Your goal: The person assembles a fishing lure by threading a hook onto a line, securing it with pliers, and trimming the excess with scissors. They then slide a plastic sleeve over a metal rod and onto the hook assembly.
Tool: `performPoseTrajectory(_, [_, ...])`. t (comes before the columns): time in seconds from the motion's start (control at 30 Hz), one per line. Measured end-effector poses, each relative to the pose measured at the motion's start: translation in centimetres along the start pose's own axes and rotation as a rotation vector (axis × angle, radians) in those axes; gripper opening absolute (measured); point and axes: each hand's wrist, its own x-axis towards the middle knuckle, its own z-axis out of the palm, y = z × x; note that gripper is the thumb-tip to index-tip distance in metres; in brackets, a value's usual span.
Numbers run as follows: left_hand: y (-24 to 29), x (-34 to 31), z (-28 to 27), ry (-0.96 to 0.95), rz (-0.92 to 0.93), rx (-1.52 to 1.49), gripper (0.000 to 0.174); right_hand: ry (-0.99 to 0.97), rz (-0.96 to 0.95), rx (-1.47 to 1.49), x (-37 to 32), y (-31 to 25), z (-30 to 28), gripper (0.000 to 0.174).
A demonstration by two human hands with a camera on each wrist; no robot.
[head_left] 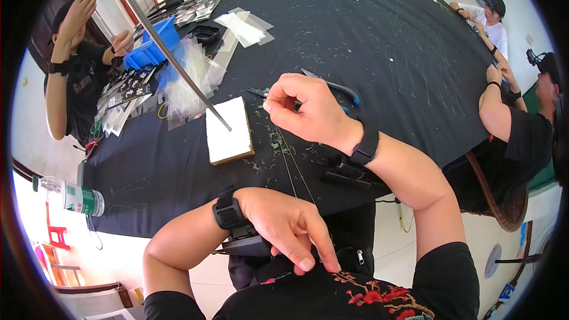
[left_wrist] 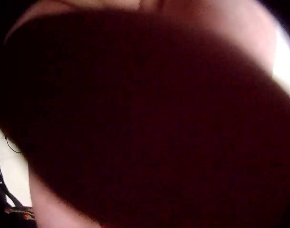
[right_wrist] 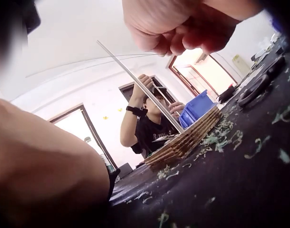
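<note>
My right hand (head_left: 314, 109) is raised over the table, its thumb and forefinger pinched together on a thin thread (head_left: 290, 160). Two straight strands run from it down to my left hand (head_left: 290, 225), which hangs low over my lap. The left thumb and forefinger point down with their tips apart; the other fingers curl beneath, and whether they grip the strands I cannot tell. A thin metal rod (head_left: 184, 74) rises from a white-topped block (head_left: 228, 142) left of my right hand. Behind that hand lie pliers (head_left: 345, 90) with blue handles. My left wrist view is mostly dark.
Green thread scraps (head_left: 277, 142) litter the black cloth (head_left: 355, 41). Clear plastic sleeves (head_left: 189, 71) and a blue bin (head_left: 155, 44) lie to the left, a water bottle (head_left: 83, 198) at the near left edge. Other people sit around the table.
</note>
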Motion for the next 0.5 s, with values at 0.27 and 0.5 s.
performPoseTrajectory(0.27, [2.3,-3.5,-1.0,0.192,0.775,0.028,0.057,0.325,0.222,-0.060,0.9,2.0,-1.8,0.011])
performPoseTrajectory(0.5, [4.0,-4.1,-1.4,0.669,1.199,-0.012,0.062,0.486,0.078,0.062,1.8,1.7,-3.8,0.010])
